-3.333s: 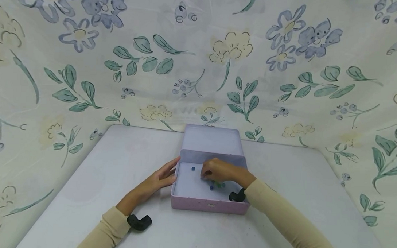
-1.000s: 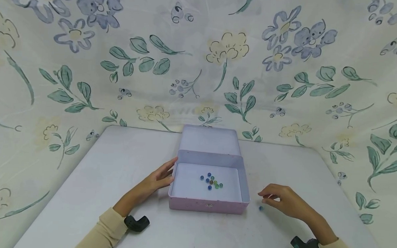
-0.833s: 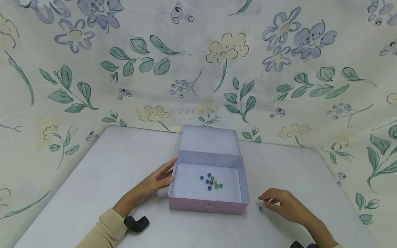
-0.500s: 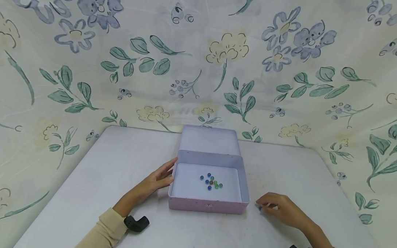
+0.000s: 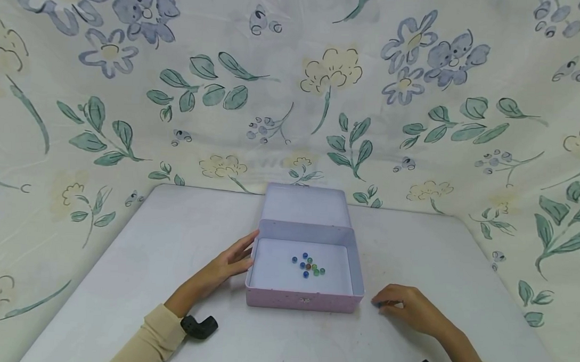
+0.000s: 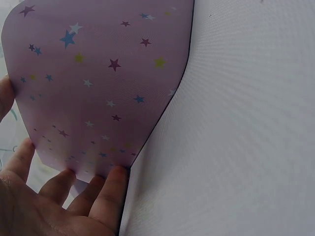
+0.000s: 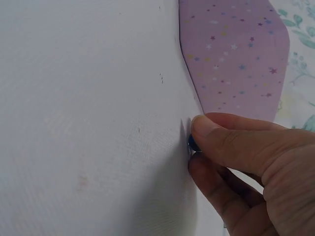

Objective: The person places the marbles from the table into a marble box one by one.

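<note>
Light is bright, soft and even in all 3 views, apparently from above. Shadows are faint: a thin dark line under the box point(image 6: 103, 83) edge in the left wrist view, a soft grey patch on the bench point(image 7: 88, 123) under the right hand point(image 7: 246, 162). No glare. The head view bends outward at its edges. The wrist views show fine moiré texture, and the nearest fingers are slightly soft.

Left hand point(image 5: 229, 264) flat, fingers straight, forearm angled inward. Right hand point(image 5: 403, 307) low, fingertips point(image 7: 204, 125) pinched together.
</note>
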`<state>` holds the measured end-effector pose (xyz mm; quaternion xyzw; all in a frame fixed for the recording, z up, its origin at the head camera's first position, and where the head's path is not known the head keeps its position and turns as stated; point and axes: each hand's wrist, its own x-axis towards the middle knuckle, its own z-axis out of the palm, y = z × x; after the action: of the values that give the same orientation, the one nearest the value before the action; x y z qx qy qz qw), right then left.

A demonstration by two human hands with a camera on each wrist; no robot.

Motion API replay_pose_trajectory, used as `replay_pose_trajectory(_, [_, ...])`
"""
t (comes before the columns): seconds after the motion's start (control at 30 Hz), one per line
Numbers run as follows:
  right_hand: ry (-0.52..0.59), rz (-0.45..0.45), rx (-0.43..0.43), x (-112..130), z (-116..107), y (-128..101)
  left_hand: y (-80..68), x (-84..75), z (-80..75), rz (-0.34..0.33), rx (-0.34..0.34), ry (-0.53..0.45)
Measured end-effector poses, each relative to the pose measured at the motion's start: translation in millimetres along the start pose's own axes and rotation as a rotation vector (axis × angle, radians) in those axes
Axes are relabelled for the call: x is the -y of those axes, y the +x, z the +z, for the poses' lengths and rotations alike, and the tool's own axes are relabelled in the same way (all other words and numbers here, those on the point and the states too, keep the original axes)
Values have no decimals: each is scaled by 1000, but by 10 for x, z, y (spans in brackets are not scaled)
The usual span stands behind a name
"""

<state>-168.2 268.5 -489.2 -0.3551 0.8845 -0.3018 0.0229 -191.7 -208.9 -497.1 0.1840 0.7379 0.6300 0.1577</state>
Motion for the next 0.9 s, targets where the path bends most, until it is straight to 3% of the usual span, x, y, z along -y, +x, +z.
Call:
replay_pose_trajectory(0.2, [-1, -100, -59, -22, 22, -1, 4, 9, -1, -9, 0, 1])
replay_pose_trajectory(0.33, [2, -116, -78, -16, 26, 0, 0, 1, 2, -12, -2, 2])
replay_pose_trajectory(0.6, [24, -104, -75, -19, 44, -8, -12, 8, 4, -14, -5, 2])
replay_pose_trajectory(0.9, [11, -25, -38, 22, -55, 32, -7, 5, 6, -16, -5, 1])
